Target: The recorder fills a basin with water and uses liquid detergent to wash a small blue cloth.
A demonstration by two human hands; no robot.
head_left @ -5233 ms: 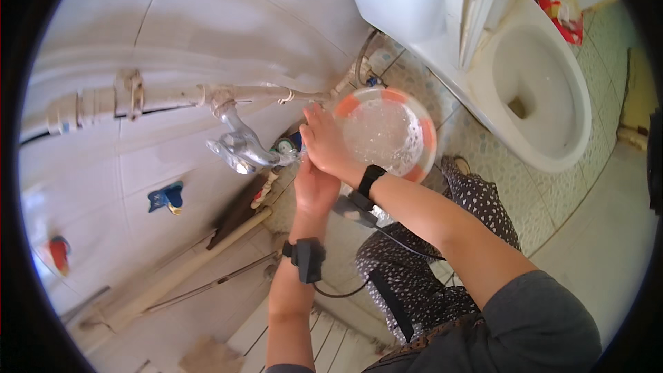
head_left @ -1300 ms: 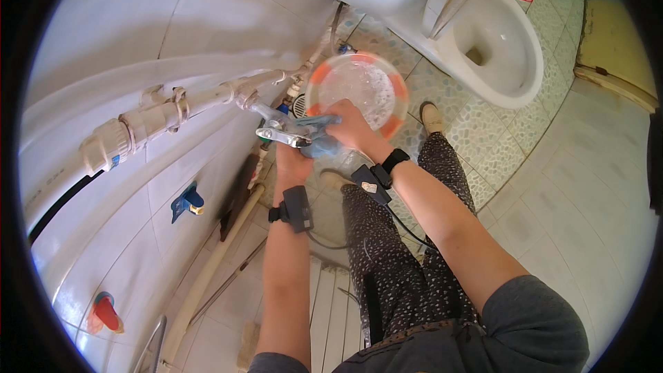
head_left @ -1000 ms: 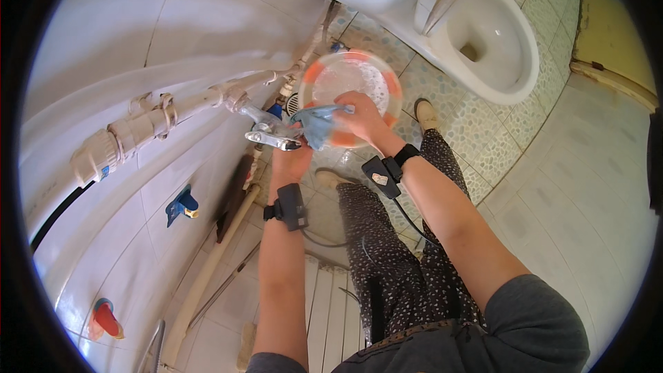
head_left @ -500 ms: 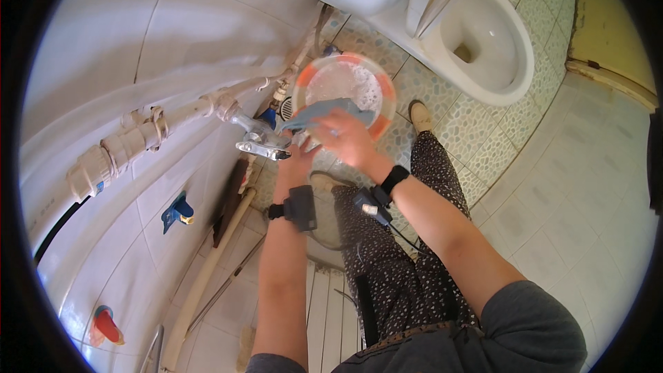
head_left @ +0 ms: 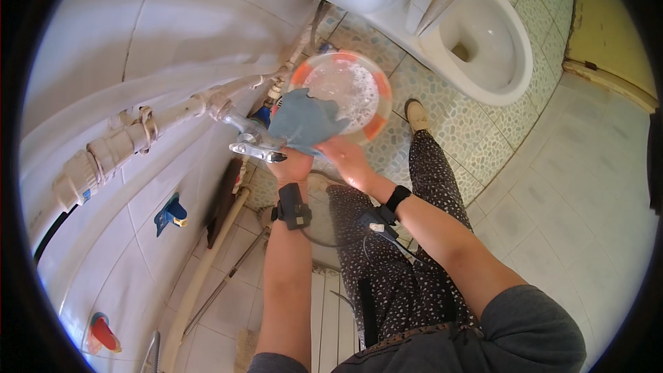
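Observation:
A grey-blue cloth (head_left: 304, 121) is spread out beneath the chrome tap (head_left: 255, 144), partly covering the near left of a round basin (head_left: 376, 124) with an orange and white rim. Foamy water (head_left: 349, 90) fills the basin. My left hand (head_left: 293, 164) is at the cloth's near edge, right by the tap's spout, its fingers hidden under the fabric. My right hand (head_left: 342, 155) grips the same cloth at its near right edge, and its fingertips are covered. Both wrists wear black straps with small devices.
A white toilet (head_left: 511, 76) stands at the far right, past the basin. Pale pipes (head_left: 162, 131) run along the tiled wall on the left. Below them hang a blue hook (head_left: 170, 214) and a red one (head_left: 105, 331). My shoe (head_left: 416, 116) rests right of the basin.
The cloth has shifted left and nearer from over the basin, and now lies spread broadly under the tap. My right hand has come down and nearer, to the cloth's edge.

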